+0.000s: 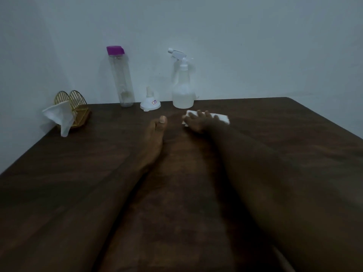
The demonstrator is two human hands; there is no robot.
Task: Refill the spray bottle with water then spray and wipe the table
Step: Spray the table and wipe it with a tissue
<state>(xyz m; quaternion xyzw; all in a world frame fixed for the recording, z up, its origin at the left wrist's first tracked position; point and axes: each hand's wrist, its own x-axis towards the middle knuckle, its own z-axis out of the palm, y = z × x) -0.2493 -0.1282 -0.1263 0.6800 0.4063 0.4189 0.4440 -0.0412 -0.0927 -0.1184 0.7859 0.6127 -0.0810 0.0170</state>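
Your two bare forearms reach forward from the bottom edge across the dark wooden table (78,173), the scene dim and soft; your left hand (155,132) lies low over the wood left of centre, turned edge-on so that only the thumb with its pale nail shows at the tip, and whether the fingers beneath are straight or curled cannot be told; just to its right and a little farther out, your right hand (198,123) rests palm-down, fingers spread, on a folded white cloth (221,118), pressing it flat to the table top, the cloth's edges showing on either side of the hand; beyond the cloth, near it but apart, the spray bottle (183,95) stands upright by the table's far edge, its white trigger head in place and pointing left, clear liquid filling the lower part of its body; to its left a white funnel (150,104) sits mouth-down, spout up, a small sticker on its rim; left again, a tall clear water bottle (122,79) with a purple cap stands upright; at the far left corner a gold wire napkin holder (77,102) carries a white tissue (59,116) that droops over its front; behind it all, a pale wall (255,46).
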